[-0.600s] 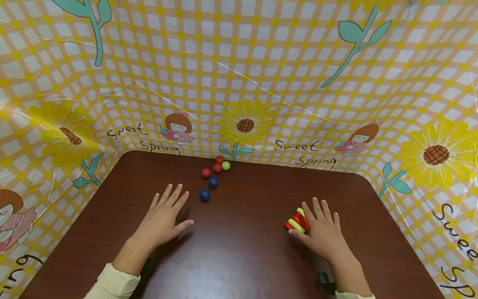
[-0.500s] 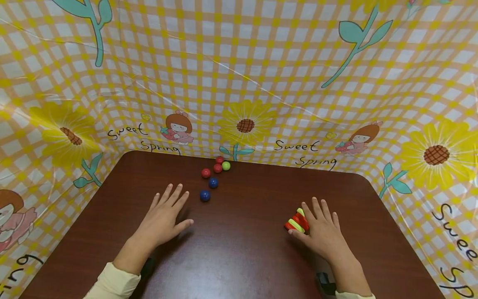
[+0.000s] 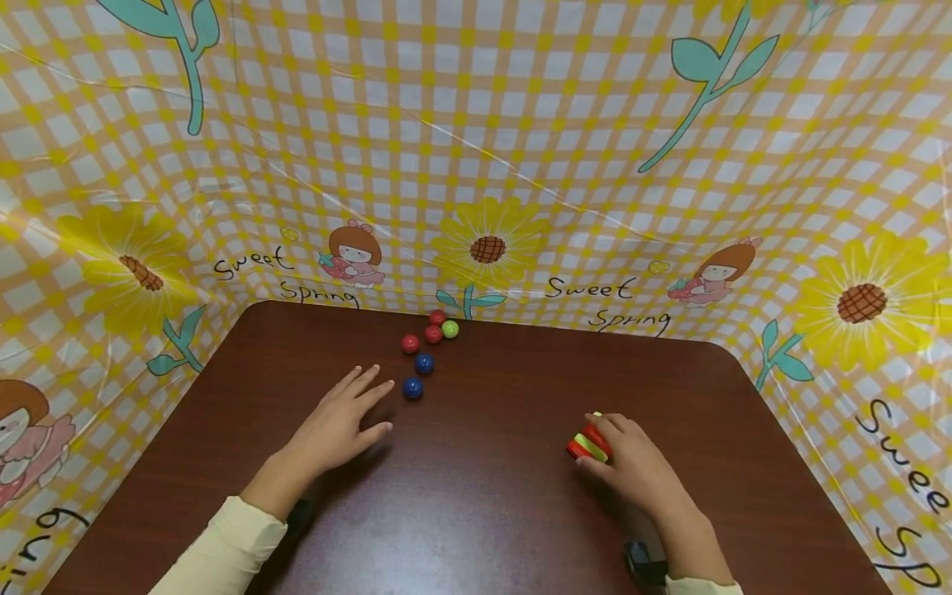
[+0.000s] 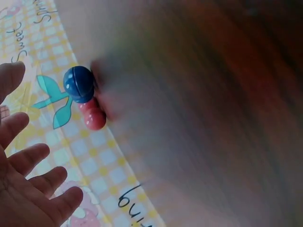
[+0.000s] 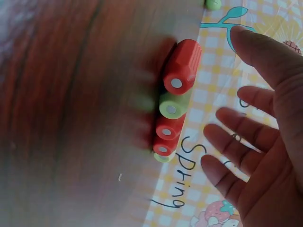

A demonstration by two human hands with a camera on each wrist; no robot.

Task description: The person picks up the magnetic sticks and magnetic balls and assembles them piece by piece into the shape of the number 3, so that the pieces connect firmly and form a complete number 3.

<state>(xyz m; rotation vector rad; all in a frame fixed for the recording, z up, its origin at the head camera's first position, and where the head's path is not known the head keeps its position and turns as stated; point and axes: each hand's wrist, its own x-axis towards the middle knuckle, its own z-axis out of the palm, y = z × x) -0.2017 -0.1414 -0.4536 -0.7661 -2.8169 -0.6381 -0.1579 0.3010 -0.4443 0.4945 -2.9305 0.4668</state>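
Note:
In the head view my left hand [image 3: 336, 428] reaches over the table with its fingers spread, just left of the nearer blue ball [image 3: 412, 387]. A second blue ball [image 3: 425, 364] lies behind it. The left wrist view shows a blue ball [image 4: 79, 84] apart from the fingers. My right hand [image 3: 635, 464] hovers at a row of short red and light green rods, its fingers bent downward and partly hiding them. In the right wrist view a red rod [image 5: 182, 66] and a green rod [image 5: 174, 105] show pale round ends, with a gap to the fingers.
Behind the blue balls lie red balls [image 3: 410, 344] and a green ball [image 3: 449, 329], close to the table's back edge. A checked sunflower cloth [image 3: 491, 149] rises around the dark brown table [image 3: 491, 463] at the back and sides.
My left hand has moved right, closer to the nearer blue ball, which has shifted slightly right. The right hand's fingers have bent down over the rods.

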